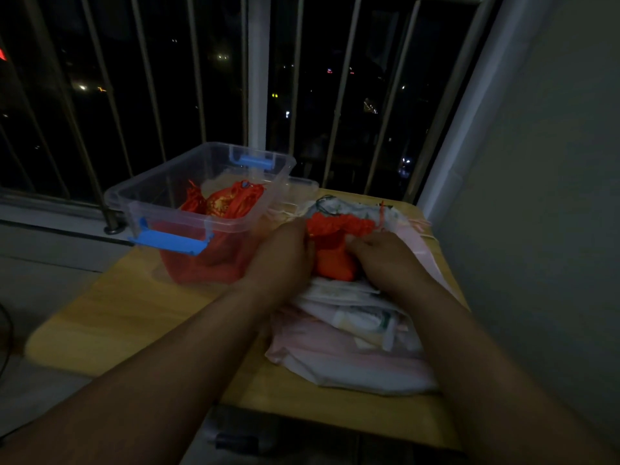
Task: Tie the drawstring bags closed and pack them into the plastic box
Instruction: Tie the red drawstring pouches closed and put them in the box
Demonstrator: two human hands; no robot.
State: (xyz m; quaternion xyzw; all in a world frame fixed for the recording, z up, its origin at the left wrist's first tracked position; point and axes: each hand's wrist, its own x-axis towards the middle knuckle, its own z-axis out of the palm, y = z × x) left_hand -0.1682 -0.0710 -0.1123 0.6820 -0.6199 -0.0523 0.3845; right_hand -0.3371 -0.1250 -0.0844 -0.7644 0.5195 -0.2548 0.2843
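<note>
left hand [285, 260] is gripping the mouth of a small red fabric drawstring bag [335, 263] | right hand [385, 260] is pinching its body | clear blue-latched plastic box [188, 219] is sitting beside

Night at a window: a yellow wooden bench [134, 313] stands below slanting metal bars [197, 62] and a white post [258, 78]. Beyond the bench, city lights [82, 87] dot the dark. A pale wall [553, 162] rises to its right.
</note>
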